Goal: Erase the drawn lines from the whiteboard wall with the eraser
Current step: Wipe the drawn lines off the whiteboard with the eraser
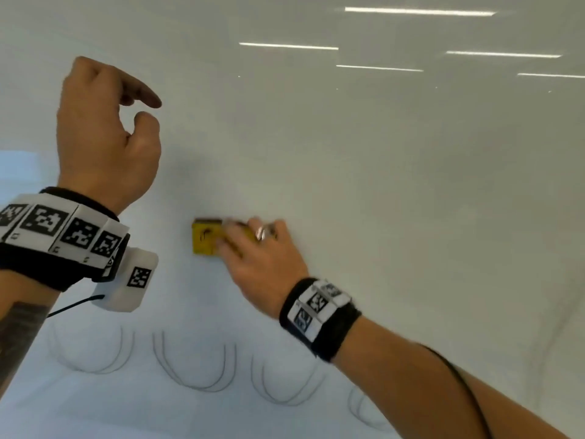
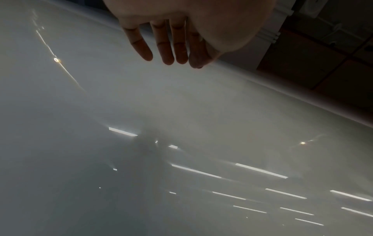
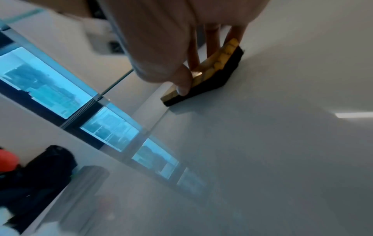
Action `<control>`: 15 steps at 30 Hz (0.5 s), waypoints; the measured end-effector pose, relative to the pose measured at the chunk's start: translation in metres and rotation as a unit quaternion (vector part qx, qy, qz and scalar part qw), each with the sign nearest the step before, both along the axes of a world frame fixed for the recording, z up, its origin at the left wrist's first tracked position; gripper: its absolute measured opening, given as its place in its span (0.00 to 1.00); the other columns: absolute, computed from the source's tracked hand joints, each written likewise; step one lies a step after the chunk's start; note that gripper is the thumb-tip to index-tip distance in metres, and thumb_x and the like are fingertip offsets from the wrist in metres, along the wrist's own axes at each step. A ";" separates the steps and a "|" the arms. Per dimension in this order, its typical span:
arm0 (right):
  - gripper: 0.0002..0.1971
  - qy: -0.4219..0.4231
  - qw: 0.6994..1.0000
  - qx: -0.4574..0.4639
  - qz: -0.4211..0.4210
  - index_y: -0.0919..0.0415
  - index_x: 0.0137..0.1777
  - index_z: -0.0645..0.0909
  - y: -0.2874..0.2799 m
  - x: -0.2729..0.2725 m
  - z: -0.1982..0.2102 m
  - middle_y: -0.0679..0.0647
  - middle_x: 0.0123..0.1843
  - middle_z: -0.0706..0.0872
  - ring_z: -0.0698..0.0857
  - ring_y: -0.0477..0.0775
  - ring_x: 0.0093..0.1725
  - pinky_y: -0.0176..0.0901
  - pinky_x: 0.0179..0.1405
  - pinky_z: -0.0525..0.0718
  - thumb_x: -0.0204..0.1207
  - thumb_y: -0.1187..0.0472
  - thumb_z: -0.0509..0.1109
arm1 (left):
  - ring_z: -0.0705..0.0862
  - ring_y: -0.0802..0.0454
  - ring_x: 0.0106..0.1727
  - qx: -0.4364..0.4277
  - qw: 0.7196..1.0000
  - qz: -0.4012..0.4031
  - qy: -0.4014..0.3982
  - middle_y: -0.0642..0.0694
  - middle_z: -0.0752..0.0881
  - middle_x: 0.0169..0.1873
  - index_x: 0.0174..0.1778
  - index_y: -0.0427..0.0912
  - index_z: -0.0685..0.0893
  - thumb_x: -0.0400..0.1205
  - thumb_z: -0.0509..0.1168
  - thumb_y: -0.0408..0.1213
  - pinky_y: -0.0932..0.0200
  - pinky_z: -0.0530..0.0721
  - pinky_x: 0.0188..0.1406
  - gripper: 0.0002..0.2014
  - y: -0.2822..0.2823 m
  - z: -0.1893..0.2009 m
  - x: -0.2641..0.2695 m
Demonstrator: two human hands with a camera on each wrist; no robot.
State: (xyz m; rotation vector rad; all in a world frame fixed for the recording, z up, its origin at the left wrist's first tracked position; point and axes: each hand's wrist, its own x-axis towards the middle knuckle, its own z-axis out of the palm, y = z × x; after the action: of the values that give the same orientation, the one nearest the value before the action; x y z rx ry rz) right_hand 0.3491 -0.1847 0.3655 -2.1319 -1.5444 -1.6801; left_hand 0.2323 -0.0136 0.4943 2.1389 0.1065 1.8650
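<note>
A yellow eraser (image 1: 204,237) with a black felt underside (image 3: 214,81) lies flat against the whiteboard wall (image 1: 380,185). My right hand (image 1: 253,248) grips it, thumb on the near edge and fingers over the top, at the centre of the head view. Thin curved drawn lines (image 1: 193,365) run in a row of U-shaped loops below the eraser, apart from it. My left hand (image 1: 104,128) hangs raised at the upper left, off the wall, fingers (image 2: 167,47) loosely extended and holding nothing.
Ceiling lights reflect in the glossy wall (image 1: 418,11) at the upper right. In the right wrist view a row of windows (image 3: 46,83) and dark bags (image 3: 40,175) with an orange item appear at the left. The wall's top edge (image 2: 302,95) meets a dark ceiling.
</note>
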 end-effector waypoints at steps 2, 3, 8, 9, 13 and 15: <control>0.18 0.043 0.997 -0.063 -0.018 0.62 0.63 0.83 -0.024 -0.003 -0.039 0.61 0.70 0.83 0.80 0.65 0.54 0.55 0.48 0.74 0.82 0.67 0.54 | 0.80 0.46 0.63 0.017 1.000 -0.007 0.012 0.68 0.70 0.50 0.53 0.47 0.84 0.80 0.59 0.35 0.42 0.82 0.63 0.10 -0.016 0.000 0.008; 0.19 0.063 0.995 -0.073 -0.032 0.60 0.63 0.83 -0.041 -0.001 -0.048 0.60 0.69 0.83 0.80 0.64 0.54 0.55 0.48 0.75 0.82 0.67 0.52 | 0.80 0.45 0.63 0.030 0.999 -0.011 0.016 0.68 0.69 0.50 0.54 0.44 0.84 0.81 0.60 0.34 0.43 0.81 0.63 0.10 -0.024 0.000 0.013; 0.23 0.054 0.998 -0.007 -0.044 0.57 0.65 0.85 -0.163 0.033 -0.059 0.57 0.72 0.84 0.84 0.63 0.58 0.56 0.54 0.79 0.83 0.68 0.51 | 0.78 0.43 0.63 0.118 0.989 -0.070 0.057 0.64 0.74 0.53 0.57 0.42 0.84 0.81 0.63 0.34 0.53 0.76 0.58 0.10 -0.102 0.002 0.053; 0.21 0.045 0.998 0.017 -0.050 0.56 0.65 0.86 -0.195 0.044 -0.061 0.56 0.73 0.85 0.85 0.64 0.59 0.56 0.54 0.80 0.80 0.70 0.57 | 0.77 0.42 0.63 0.138 0.985 -0.081 0.069 0.56 0.77 0.56 0.58 0.42 0.84 0.81 0.64 0.34 0.57 0.73 0.55 0.10 -0.125 0.001 0.061; 0.19 0.021 0.987 0.112 -0.115 0.57 0.61 0.89 -0.335 0.080 -0.035 0.59 0.71 0.87 0.86 0.69 0.56 0.58 0.56 0.81 0.72 0.72 0.71 | 0.76 0.42 0.61 0.226 0.958 -0.133 0.117 0.42 0.78 0.60 0.59 0.42 0.83 0.81 0.65 0.38 0.51 0.74 0.53 0.12 -0.216 -0.004 0.088; 0.18 0.027 0.974 0.180 -0.136 0.60 0.63 0.88 -0.393 0.096 0.000 0.61 0.71 0.86 0.85 0.71 0.55 0.61 0.56 0.81 0.75 0.71 0.70 | 0.76 0.43 0.61 0.244 0.949 -0.155 0.123 0.44 0.78 0.61 0.59 0.43 0.83 0.81 0.63 0.41 0.45 0.78 0.53 0.13 -0.255 -0.001 0.098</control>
State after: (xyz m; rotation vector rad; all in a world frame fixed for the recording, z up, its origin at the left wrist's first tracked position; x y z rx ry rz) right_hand 0.4452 -0.5775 0.3653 -2.2375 -0.8756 -1.7908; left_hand 0.3305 -0.2682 0.4936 2.5159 -0.6679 1.5473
